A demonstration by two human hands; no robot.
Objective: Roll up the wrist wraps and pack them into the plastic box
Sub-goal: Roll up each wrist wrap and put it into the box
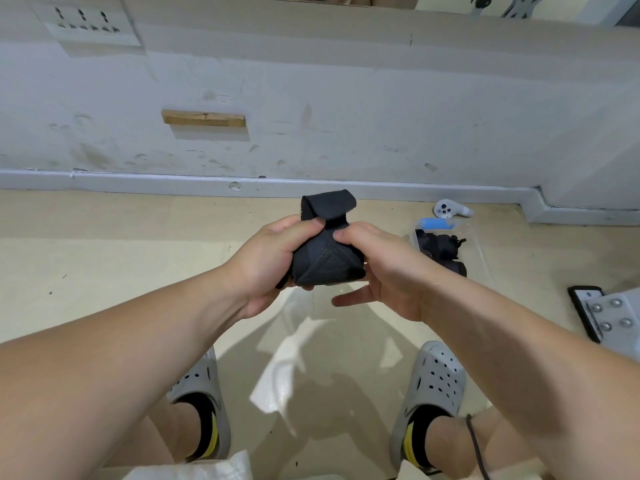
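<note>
Wrist wrap (325, 261), partly rolled, gripped by left hand (268, 261) and right hand (384, 271).

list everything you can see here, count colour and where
wrap: 1, black, partly rolled, held above the floor
box: 1, clear, floor at right
packed wraps: count unclear, black, inside the box
roll: 1, blue, far end of the box
controller: 1, white, floor beyond the box
block: 1, tan wood, on the wall
socket: 1, white, wall top left
plate: 1, grey with screws, right edge
clogs: 2, grey, on the feet
left hand: 1, grips the wrap
right hand: 1, pinches the wrap
</note>
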